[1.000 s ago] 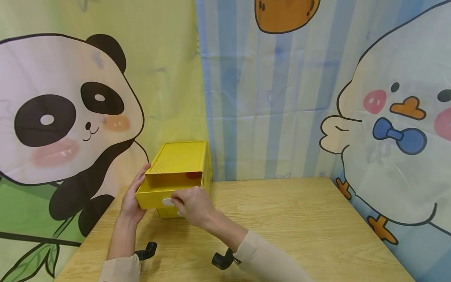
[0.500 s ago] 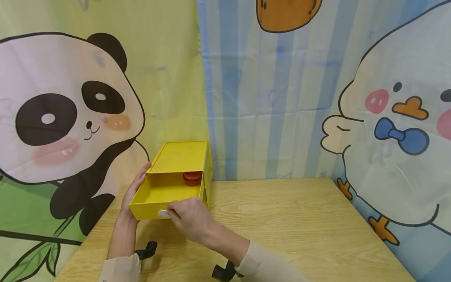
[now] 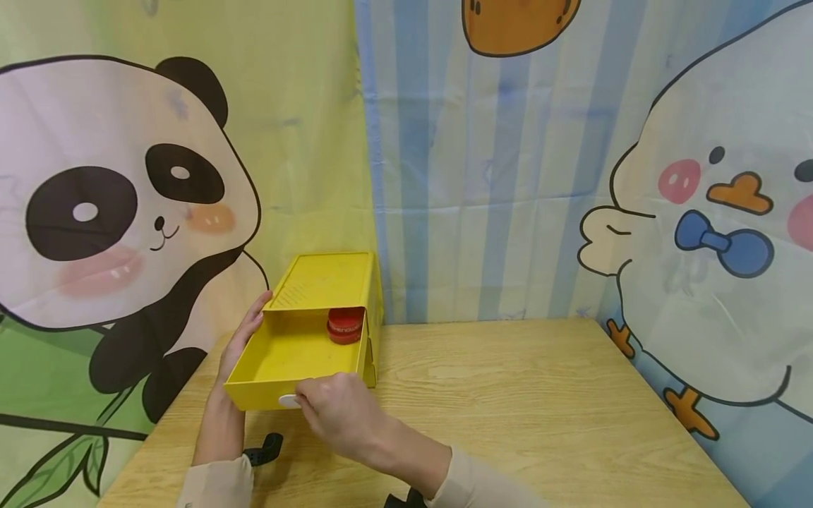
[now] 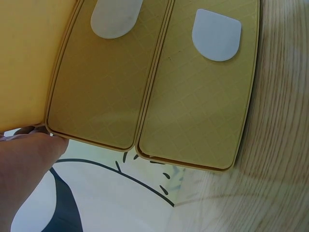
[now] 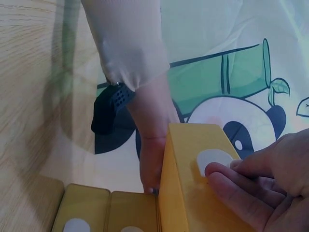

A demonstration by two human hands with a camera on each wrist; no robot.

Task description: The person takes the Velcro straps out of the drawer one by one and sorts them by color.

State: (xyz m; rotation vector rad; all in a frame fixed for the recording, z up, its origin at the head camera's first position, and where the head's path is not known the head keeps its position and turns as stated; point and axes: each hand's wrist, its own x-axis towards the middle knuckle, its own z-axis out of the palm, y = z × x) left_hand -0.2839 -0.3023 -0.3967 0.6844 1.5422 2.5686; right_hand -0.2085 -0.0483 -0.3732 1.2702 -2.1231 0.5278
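A yellow drawer cabinet [image 3: 327, 282] stands on the table, its top drawer [image 3: 254, 396] pulled well out. Inside, at the back right corner, sits a red round object [image 3: 345, 328] with pale lettering; its kind is unclear. My right hand [image 3: 343, 416] pinches the drawer's white pull tab [image 3: 288, 401] between thumb and fingers; the right wrist view shows this grip on the tab [image 5: 212, 159] up close. My left hand [image 3: 240, 346] rests along the cabinet's left side, fingers pointing up and back. In the left wrist view, only part of that hand [image 4: 29, 159] shows.
Two lower drawers [image 4: 193, 106] with white tabs are closed beneath the top one. The wooden table [image 3: 508, 395] extends right of the cabinet. Cartoon-printed curtains [image 3: 444, 176] hang behind and at both sides. A black wrist mount [image 3: 265, 450] sits by the left sleeve.
My right hand has drawn the top drawer farther out toward me, bringing the red round object into fuller view. The left hand has stayed against the cabinet's side.
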